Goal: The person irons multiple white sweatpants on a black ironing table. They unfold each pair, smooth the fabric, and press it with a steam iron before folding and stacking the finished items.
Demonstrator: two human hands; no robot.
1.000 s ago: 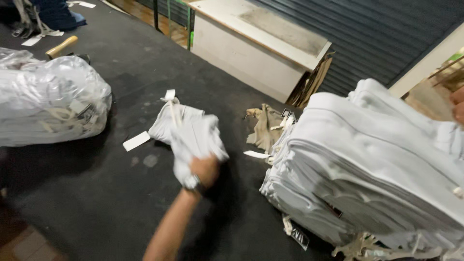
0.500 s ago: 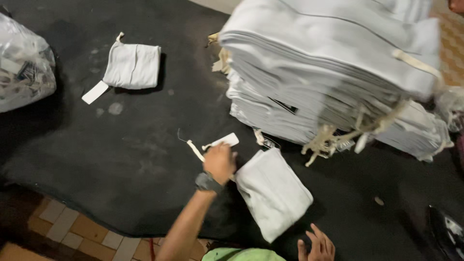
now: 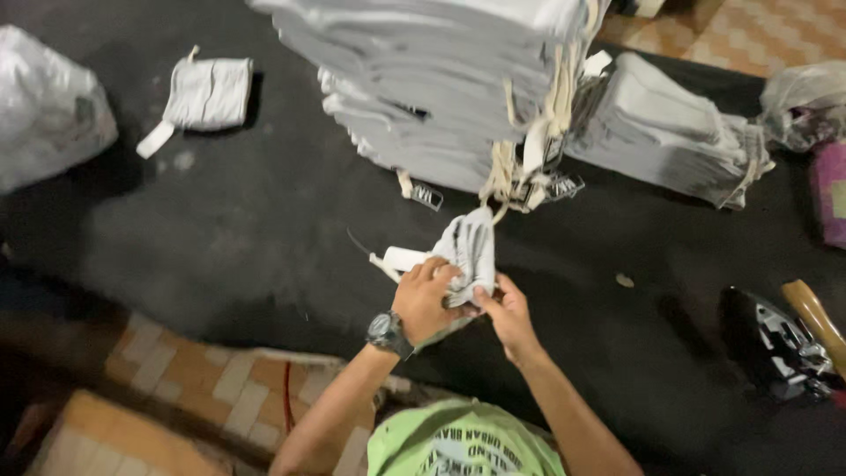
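Both hands meet over the black surface point(image 3: 220, 256), near its front edge. Left hand point(image 3: 425, 300), wristwatch point(image 3: 386, 333) on the wrist, fingers curled tight around a bunched white cloth piece point(image 3: 469, 251). Right hand point(image 3: 507, 313) pinches the same cloth from below. Tied stack of folded white cloth point(image 3: 441, 79) just behind. Clothes iron point(image 3: 780, 344) lies far right.

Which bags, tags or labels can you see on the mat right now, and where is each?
Clear plastic bag: far left edge, bulging, whitish contents.
Second plastic bag: top right, crumpled, translucent.
Dark hang tags: small dark rectangles dangling under the tall white stack.
White label strip: flat rectangle beside the folded white piece, upper left.
White tag: beside the left hand.
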